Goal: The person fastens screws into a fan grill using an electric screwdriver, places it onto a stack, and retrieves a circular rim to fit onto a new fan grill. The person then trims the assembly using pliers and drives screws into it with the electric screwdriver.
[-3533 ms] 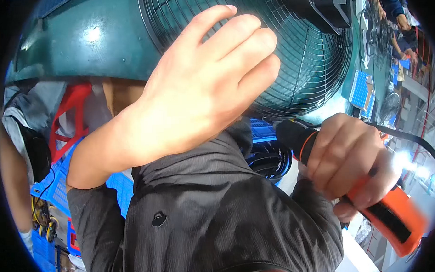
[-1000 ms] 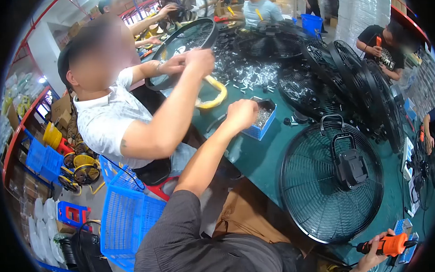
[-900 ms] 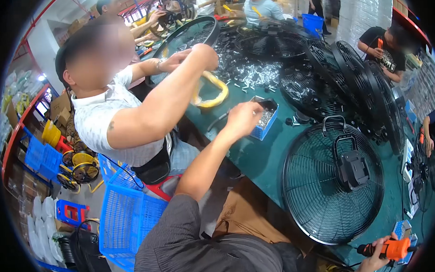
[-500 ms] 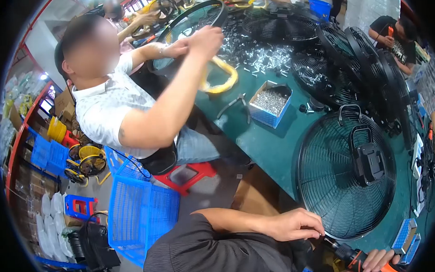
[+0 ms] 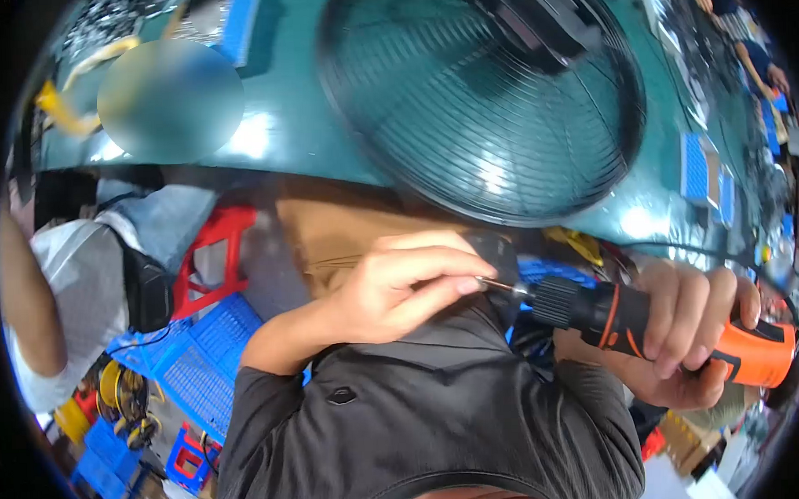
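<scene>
My right hand (image 5: 688, 327) is wrapped around a black and orange electric screwdriver (image 5: 609, 317), its nose turned left toward my other hand. A thin bit (image 5: 499, 286) sticks out of its chuck. At the bit's tip, the thumb and forefinger of my left hand (image 5: 405, 289) are pinched together. Whatever small thing they hold is hidden by the fingertips. Beyond both hands, a round black fan grille (image 5: 493, 149) lies on the green table with a dark motor housing (image 5: 546, 24) on it. Neither hand touches the grille.
The green table (image 5: 298, 121) has its near edge just past my hands. Small blue boxes (image 5: 698, 169) stand at the right, another blue box (image 5: 240, 26) at upper left. A co-worker's arm (image 5: 32, 297), a red stool (image 5: 227, 233) and a blue crate (image 5: 197, 362) are at left.
My view has swung down and to the right, so hands and screwdriver now appear larger and nearer the middle. The bit's tip now meets my left fingertips; before, a small gap showed.
</scene>
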Demonstrator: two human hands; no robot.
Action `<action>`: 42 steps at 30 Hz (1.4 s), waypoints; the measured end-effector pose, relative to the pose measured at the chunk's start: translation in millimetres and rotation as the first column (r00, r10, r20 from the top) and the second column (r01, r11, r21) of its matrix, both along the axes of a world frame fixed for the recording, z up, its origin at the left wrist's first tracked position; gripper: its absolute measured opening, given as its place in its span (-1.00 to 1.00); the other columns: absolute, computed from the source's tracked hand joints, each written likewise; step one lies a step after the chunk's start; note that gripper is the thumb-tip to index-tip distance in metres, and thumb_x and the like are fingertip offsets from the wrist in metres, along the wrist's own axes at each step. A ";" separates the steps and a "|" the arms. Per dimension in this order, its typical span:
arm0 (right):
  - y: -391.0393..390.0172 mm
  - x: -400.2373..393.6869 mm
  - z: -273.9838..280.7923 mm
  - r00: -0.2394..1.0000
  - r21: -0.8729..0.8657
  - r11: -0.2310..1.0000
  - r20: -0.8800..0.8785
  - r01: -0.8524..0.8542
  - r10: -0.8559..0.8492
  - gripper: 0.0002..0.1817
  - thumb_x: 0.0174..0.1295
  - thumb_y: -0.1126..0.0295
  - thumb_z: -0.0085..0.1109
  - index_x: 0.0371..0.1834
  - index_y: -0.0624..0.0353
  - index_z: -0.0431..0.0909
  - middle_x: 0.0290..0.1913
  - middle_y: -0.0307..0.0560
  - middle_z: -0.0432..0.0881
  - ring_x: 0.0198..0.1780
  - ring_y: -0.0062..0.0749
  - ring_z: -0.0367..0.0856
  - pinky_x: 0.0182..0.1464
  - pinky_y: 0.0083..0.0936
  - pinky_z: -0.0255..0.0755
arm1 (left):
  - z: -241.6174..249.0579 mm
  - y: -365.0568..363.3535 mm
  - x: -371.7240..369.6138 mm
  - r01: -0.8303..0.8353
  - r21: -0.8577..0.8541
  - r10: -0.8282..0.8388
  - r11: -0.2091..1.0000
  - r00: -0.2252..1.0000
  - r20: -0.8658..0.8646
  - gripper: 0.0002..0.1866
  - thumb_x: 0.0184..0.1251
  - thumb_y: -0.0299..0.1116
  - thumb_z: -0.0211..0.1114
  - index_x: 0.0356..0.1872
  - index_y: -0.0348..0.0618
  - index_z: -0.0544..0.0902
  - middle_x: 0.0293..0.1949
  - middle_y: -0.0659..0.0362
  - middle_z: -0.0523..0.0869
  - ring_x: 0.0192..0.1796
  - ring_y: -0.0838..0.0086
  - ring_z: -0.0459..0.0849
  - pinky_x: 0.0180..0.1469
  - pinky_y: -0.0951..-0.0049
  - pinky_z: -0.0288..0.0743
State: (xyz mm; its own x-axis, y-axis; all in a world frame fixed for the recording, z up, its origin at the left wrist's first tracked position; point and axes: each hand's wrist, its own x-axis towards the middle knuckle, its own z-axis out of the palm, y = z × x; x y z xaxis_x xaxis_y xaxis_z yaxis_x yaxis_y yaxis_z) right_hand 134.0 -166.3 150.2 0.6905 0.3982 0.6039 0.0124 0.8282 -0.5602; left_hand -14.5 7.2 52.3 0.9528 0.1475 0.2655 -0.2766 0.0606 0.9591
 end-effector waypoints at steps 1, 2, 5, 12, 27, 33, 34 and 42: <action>-4.1 0.3 -0.1 1.000 -0.024 1.000 -0.002 0.013 -0.013 -0.47 0.17 0.51 0.35 0.18 0.28 0.33 -0.36 -0.15 0.55 -0.53 -0.52 0.58 -0.52 -0.66 0.61 | 0.2 -3.6 0.1 0.005 -0.009 -0.005 1.000 1.000 -0.027 -0.83 0.36 -0.67 0.30 -0.08 -0.44 0.73 -0.17 -0.05 0.76 -0.21 0.33 0.76 -0.17 0.41 0.61; -7.6 -0.3 -1.5 1.000 -0.031 0.999 -0.003 0.028 -0.029 -0.47 0.17 0.51 0.35 0.18 0.28 0.32 -0.37 -0.15 0.55 -0.53 -0.52 0.59 -0.52 -0.65 0.62 | -2.7 -7.1 0.9 -0.004 -0.016 0.004 1.000 1.000 -0.015 -0.83 0.35 -0.67 0.30 -0.08 -0.43 0.74 -0.17 -0.04 0.76 -0.24 0.37 0.75 -0.22 0.45 0.60; -13.0 4.3 -9.6 1.000 -0.019 0.999 0.000 0.027 -0.027 -0.48 0.17 0.51 0.36 0.16 0.26 0.32 -0.38 -0.14 0.55 -0.54 -0.49 0.60 -0.51 -0.63 0.64 | -5.4 -9.3 3.8 0.054 -0.060 -0.058 0.997 0.996 -0.062 -0.83 0.35 -0.67 0.30 -0.08 -0.43 0.74 -0.17 -0.03 0.75 -0.25 0.39 0.75 -0.25 0.47 0.60; -18.4 17.5 -12.8 0.993 -0.068 0.991 0.036 -0.113 0.115 -0.50 0.04 0.51 0.36 0.04 0.33 0.37 -0.43 -0.11 0.58 -0.56 -0.50 0.64 -0.46 -0.64 0.66 | -14.1 -20.3 14.2 0.066 0.068 -0.064 0.995 0.997 -0.040 -0.78 0.22 -0.67 0.39 -0.10 -0.38 0.75 -0.21 0.00 0.74 -0.31 0.35 0.71 -0.29 0.43 0.57; -3.5 31.6 -28.4 0.915 -0.347 0.937 0.368 -0.033 0.168 -0.43 0.07 0.39 0.47 0.16 0.22 0.45 -0.43 -0.19 0.65 -0.54 -0.51 0.68 -0.48 -0.62 0.64 | -30.8 -17.5 45.2 -0.542 0.803 0.509 0.248 0.778 0.368 -0.28 0.02 0.04 0.60 0.26 0.07 0.63 0.46 -0.29 0.35 0.53 -0.29 0.15 0.49 -0.26 0.00; 15.5 25.0 -28.9 0.922 -0.385 0.923 0.366 0.025 0.128 -0.45 0.13 0.39 0.44 0.17 0.22 0.42 -0.42 -0.18 0.64 -0.52 -0.49 0.67 -0.46 -0.63 0.62 | -32.9 -2.5 42.9 -0.464 0.832 0.466 0.304 0.834 0.295 -0.21 -0.07 0.05 0.62 0.29 0.14 0.62 0.47 -0.25 0.35 0.54 -0.30 0.16 0.47 -0.30 0.04; 17.8 25.4 -28.1 0.921 -0.401 0.916 0.364 0.024 0.135 -0.46 0.13 0.39 0.44 0.16 0.21 0.42 -0.42 -0.18 0.63 -0.52 -0.49 0.66 -0.46 -0.62 0.62 | -32.2 2.9 41.2 -0.451 0.833 0.469 0.320 0.840 0.274 -0.17 -0.12 0.05 0.64 0.30 0.13 0.62 0.48 -0.25 0.34 0.54 -0.29 0.15 0.48 -0.29 0.02; 35.7 15.6 -24.1 0.920 -0.477 0.874 0.378 0.098 0.103 -0.47 0.11 0.42 0.41 0.14 0.18 0.42 -0.42 -0.20 0.60 -0.54 -0.50 0.61 -0.43 -0.60 0.60 | -30.8 32.3 37.7 -0.408 0.826 0.489 0.390 0.852 0.190 -0.04 -0.35 0.04 0.70 0.31 0.16 0.62 0.52 -0.19 0.32 0.58 -0.26 0.08 0.52 -0.24 -0.04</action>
